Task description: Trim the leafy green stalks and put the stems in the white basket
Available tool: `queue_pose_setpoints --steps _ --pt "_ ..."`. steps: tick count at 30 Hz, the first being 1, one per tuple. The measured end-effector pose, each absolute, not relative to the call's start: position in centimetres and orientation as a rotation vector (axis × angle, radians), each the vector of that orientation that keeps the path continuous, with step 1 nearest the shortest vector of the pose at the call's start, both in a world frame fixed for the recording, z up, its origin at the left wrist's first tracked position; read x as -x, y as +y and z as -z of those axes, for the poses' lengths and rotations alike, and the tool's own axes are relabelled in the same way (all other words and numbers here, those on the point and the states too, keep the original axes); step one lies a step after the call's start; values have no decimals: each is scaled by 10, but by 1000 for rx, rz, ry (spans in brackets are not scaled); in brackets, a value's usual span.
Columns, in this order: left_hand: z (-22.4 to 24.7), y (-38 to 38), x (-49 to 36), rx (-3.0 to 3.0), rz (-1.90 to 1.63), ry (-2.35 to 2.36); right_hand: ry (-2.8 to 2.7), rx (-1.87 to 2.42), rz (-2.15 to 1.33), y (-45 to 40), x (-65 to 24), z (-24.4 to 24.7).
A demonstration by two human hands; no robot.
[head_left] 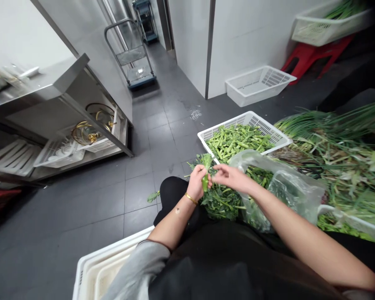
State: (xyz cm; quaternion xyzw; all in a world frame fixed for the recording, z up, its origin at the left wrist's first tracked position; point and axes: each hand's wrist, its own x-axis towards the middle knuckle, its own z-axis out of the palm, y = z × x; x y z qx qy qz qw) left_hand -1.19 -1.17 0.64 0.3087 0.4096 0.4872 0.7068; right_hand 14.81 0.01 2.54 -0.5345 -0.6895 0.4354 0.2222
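Note:
My left hand (198,181) is closed around a leafy green vegetable stalk (205,182), its pale green head upward and its thick stem between the fingers. Just to the right, my right hand (229,177) reaches toward the stalk with loosely bent fingers spread a little apart and nothing visible in them. Loose green leaves (221,202) lie in a heap below both hands. Beyond them, a white slotted basket (283,139) holds many trimmed green stalks (237,141). A clear plastic bag (295,193) with more leafy greens sits beside my right forearm.
Piles of green onions (340,154) spread at the right. A white basket (253,98) stands by the wall, near a red stool (315,56) bearing another basket. Stacked white crates (81,271) are at lower left. A steel table (59,89) and trolley (131,54) stand farther off.

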Motion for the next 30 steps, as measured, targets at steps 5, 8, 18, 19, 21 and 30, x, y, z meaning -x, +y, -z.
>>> queue_pose_setpoints --steps 5,8,18,19,21,30 --pt "-4 -19 -3 -564 -1054 875 -1840 1485 -765 -5 -127 -30" --pt "0 -11 -5 -458 -1146 964 -2083 1315 -517 -34 -121 -29" --pt "1 -24 -12 -666 -1017 944 -1924 1719 -617 12 -144 -18" --pt "2 -24 -13 -615 -983 934 -1973 1727 -511 7 -140 -15" --pt "4 -22 -14 -519 -982 959 -2088 1709 -320 -11 -132 -11" --pt "-3 -16 -5 -497 -958 923 -2138 1667 -369 -13 -152 -23"
